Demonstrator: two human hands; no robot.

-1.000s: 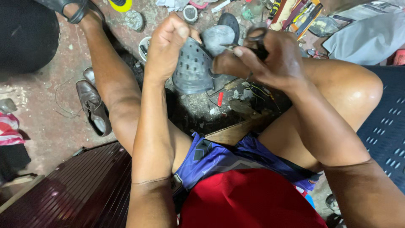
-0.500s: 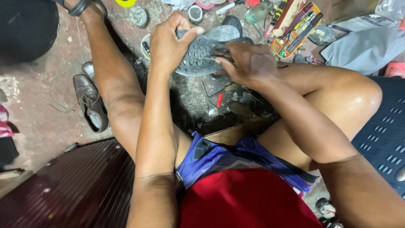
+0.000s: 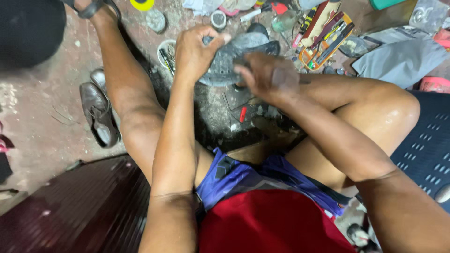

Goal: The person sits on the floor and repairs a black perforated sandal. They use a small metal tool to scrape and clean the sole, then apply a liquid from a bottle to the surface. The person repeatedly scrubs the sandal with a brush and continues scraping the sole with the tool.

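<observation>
My left hand [image 3: 196, 52] grips the left end of a dark grey shoe [image 3: 234, 58], held sole-up above the floor between my knees. My right hand [image 3: 267, 77] is closed against the shoe's right side, blurred by motion; whether it also holds a tool is hidden. The shoe's sole shows small round studs.
A brown leather shoe [image 3: 99, 115] lies on the floor left of my leg. A tray of tools [image 3: 326, 40] and small tins [image 3: 218, 19] sit beyond the shoe. Grey cloth [image 3: 398, 58] lies at the right, a dark perforated mat [image 3: 424, 150] under my right knee, a dark ridged board [image 3: 79, 211] at lower left.
The shoe has turned from hanging upright to lying flat, sole up. My right hand moved down from the shoe's top edge to its right side.
</observation>
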